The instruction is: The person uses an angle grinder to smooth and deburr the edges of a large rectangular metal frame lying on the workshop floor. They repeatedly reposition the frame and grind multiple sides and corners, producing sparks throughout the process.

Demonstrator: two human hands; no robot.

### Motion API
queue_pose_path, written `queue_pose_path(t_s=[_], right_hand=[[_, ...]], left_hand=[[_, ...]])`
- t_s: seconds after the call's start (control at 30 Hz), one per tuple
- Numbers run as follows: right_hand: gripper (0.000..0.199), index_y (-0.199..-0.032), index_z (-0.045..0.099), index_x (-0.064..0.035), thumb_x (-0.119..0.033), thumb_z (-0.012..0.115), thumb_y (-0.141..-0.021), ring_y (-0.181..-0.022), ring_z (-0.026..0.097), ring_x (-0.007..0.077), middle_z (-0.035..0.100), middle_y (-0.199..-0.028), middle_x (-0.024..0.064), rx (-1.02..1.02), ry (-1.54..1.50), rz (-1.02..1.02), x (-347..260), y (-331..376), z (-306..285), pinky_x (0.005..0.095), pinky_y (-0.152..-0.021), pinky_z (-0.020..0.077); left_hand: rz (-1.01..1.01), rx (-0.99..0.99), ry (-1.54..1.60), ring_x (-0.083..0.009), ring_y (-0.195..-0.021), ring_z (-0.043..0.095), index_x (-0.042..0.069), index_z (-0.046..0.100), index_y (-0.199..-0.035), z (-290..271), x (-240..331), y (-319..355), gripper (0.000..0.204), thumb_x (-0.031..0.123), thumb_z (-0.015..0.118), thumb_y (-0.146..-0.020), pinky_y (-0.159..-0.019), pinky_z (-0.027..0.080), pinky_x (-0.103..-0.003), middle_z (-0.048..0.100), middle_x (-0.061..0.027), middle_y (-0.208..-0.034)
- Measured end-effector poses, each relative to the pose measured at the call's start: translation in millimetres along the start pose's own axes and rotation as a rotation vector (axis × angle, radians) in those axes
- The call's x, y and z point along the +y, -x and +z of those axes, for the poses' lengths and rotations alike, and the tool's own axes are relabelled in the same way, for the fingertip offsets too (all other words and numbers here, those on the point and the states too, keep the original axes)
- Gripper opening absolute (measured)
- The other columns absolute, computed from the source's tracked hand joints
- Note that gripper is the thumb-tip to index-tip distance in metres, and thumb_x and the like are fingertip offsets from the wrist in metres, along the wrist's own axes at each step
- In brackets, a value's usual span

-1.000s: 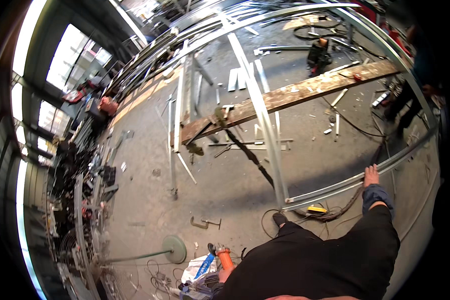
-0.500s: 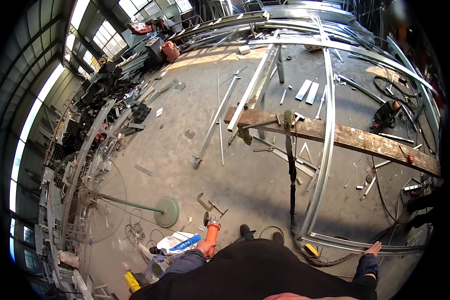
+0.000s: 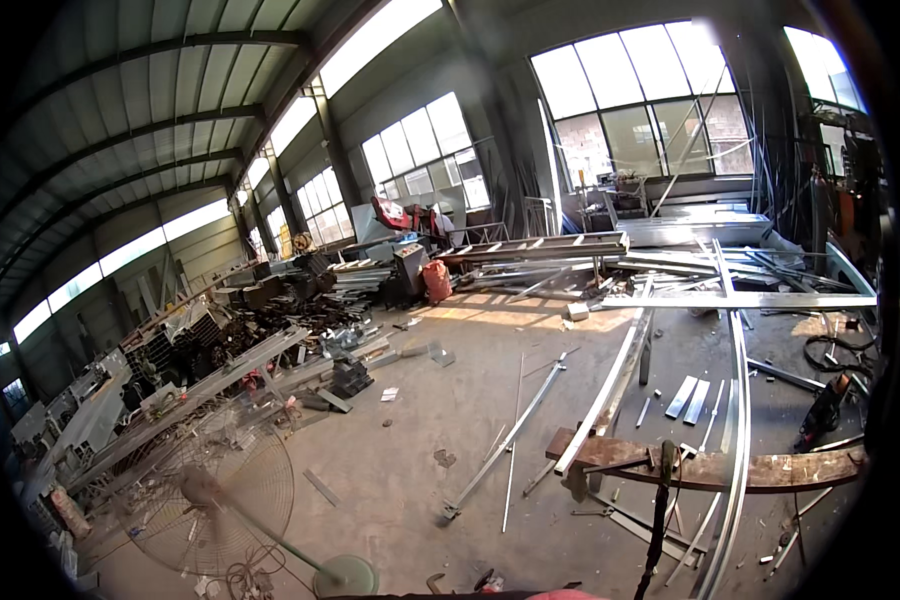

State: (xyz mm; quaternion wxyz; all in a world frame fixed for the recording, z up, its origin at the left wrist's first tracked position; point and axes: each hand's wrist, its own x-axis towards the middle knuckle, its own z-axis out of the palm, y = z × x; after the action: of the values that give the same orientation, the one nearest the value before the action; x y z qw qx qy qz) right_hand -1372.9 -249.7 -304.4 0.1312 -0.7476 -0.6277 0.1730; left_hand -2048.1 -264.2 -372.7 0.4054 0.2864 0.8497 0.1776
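Neither of my hands shows; both are below the lower edge of the head view. At that edge a small part of a tool with a dark disc and a bit of red (image 3: 488, 581) peeks in, apparently the angle grinder's head; what holds it is hidden. Beside it lies a curved metal clamp (image 3: 435, 582), mostly cut off. To the right stands a welded frame of long silver metal tubes (image 3: 738, 430), resting across a rusty brown beam (image 3: 790, 470). A dark wrapped cable (image 3: 658, 530) hangs down from the beam.
A large wire fan (image 3: 205, 490) with a round green base (image 3: 346, 577) stands at the lower left. Scrap metal (image 3: 260, 320) is heaped along the left. Loose rods (image 3: 510, 435) and flat white plates (image 3: 688, 398) lie on the floor. A red sack (image 3: 436, 281) stands farther back.
The view has tilted up, bringing windows and roof into sight. My left hand, which held the orange angle grinder, and my open right hand on the metal frame have dropped out of view.
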Motion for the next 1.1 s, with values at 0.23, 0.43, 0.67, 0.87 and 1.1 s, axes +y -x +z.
queue_pose_path(t_s=[0.23, 0.43, 0.67, 0.87, 1.1], right_hand=[[0.072, -0.149, 0.045, -0.0041, -0.029, 0.072, -0.087, -0.131, 0.051, 0.0352, 0.051, -0.145, 0.0244, -0.798, -0.255, -0.155, -128, 38, 123, 0.0456, -0.108, 0.0414], [0.064, -0.144, 0.053, -0.0044, -0.035, 0.069, -0.091, -0.124, 0.058, 0.0338, 0.059, -0.138, 0.0233, -1.134, -0.278, -0.041, -89, 135, 170, 0.0465, -0.103, 0.045], [0.07, -0.133, 0.062, -0.0063, -0.048, 0.078, -0.079, -0.115, 0.063, 0.0318, 0.066, -0.131, 0.0207, -0.886, -0.573, -0.127, -102, 211, 197, 0.0459, -0.094, 0.0491], [0.064, -0.129, 0.065, -0.0101, -0.053, 0.073, -0.082, -0.103, 0.069, 0.0334, 0.072, -0.112, 0.0192, -0.902, -0.464, 0.187, -118, 235, 148, 0.0446, -0.091, 0.0516], [0.047, -0.133, 0.066, -0.0073, -0.032, 0.062, -0.093, -0.087, 0.074, 0.0215, 0.077, -0.103, 0.0115, -0.783, -0.779, 0.818, -77, 229, 118, 0.0346, -0.074, 0.0586]], left_hand=[[0.049, -0.085, 0.01, -0.026, -0.073, 0.071, -0.004, 0.072, -0.104, -31, -28, 8, 0.06, 0.041, 0.089, -0.067, -0.067, 0.057, -0.039, 0.073, -0.0131, -0.085], [0.142, -0.266, -0.067, -0.0259, -0.074, 0.071, -0.004, 0.072, -0.104, -43, 70, 3, 0.06, 0.04, 0.089, -0.067, -0.068, 0.057, -0.039, 0.073, -0.013, -0.085], [0.168, -0.364, -0.188, -0.0257, -0.074, 0.071, -0.004, 0.071, -0.104, -49, 114, -2, 0.059, 0.039, 0.089, -0.068, -0.068, 0.057, -0.039, 0.073, -0.0128, -0.086], [0.238, -0.429, -0.259, -0.0256, -0.075, 0.071, -0.005, 0.071, -0.104, -19, 160, 6, 0.059, 0.038, 0.089, -0.068, -0.069, 0.056, -0.039, 0.073, -0.0127, -0.086], [0.31, -0.448, -0.283, -0.0255, -0.075, 0.071, -0.005, 0.07, -0.104, 30, 202, 36, 0.058, 0.037, 0.089, -0.068, -0.069, 0.056, -0.039, 0.073, -0.0126, -0.087]])
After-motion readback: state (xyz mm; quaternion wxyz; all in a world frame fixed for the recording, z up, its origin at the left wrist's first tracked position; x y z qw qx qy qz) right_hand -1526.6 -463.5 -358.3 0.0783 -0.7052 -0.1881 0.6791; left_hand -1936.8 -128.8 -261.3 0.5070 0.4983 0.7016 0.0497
